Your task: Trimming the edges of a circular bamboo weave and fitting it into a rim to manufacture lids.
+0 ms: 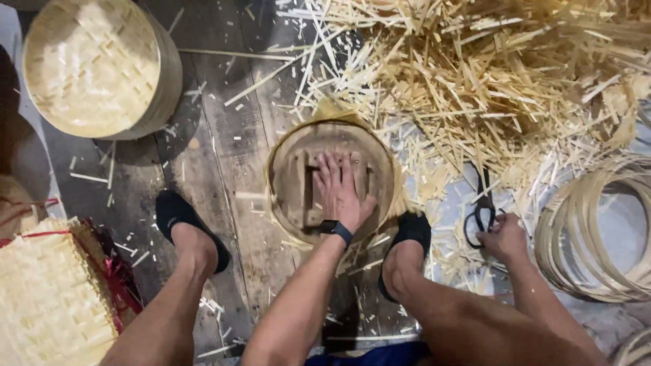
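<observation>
Left hand (pixel 342 193) flat, fingers spread, pressing wooden block (pixel 308 190) inside round bamboo frame (pixel 281 163); right hand (pixel 503 237) closed on black scissors (pixel 483 207).

Hidden and cut off

The left hand (pixel 342 190) covers the wooden form's (pixel 298 186) middle; the scissors' (pixel 483 207) blades sink under bamboo scraps (pixel 488 74); the right and bottom edges crop the hoops (pixel 597 230); the woven mats (pixel 47 298) run off left.

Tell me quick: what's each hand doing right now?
Left hand: open, palm pressed flat on the wooden form inside the round bamboo rim.
Right hand: closed around the handles of the black scissors on the floor.
</observation>
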